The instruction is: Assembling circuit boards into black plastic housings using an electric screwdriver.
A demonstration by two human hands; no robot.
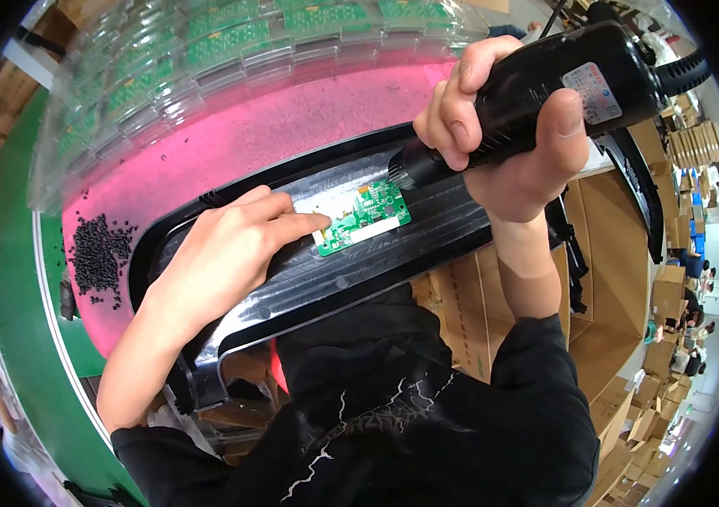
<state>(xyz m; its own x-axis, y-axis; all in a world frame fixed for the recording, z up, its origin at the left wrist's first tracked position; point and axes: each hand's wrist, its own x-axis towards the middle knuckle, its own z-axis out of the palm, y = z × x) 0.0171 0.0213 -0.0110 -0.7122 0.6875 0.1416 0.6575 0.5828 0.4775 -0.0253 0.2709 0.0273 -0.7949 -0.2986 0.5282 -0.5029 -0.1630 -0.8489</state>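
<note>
A green circuit board [368, 221] with a white strip along its near edge lies inside a long black plastic housing [435, 245]. My left hand [237, 241] is partly closed, its fingertips holding the board's left end against the housing. Wrapped in my right hand [512, 135] is a black electric screwdriver [537, 84], tilted down and to the left. The screwdriver's ribbed tip is over the board's far right corner; whether it touches cannot be seen.
A heap of small black screws [99, 253] lies on the pink mat [233, 127] at the left. Stacked clear trays [233, 55] of green boards stand at the back. An open cardboard box [604, 253] is on the right, near another black housing [637, 190].
</note>
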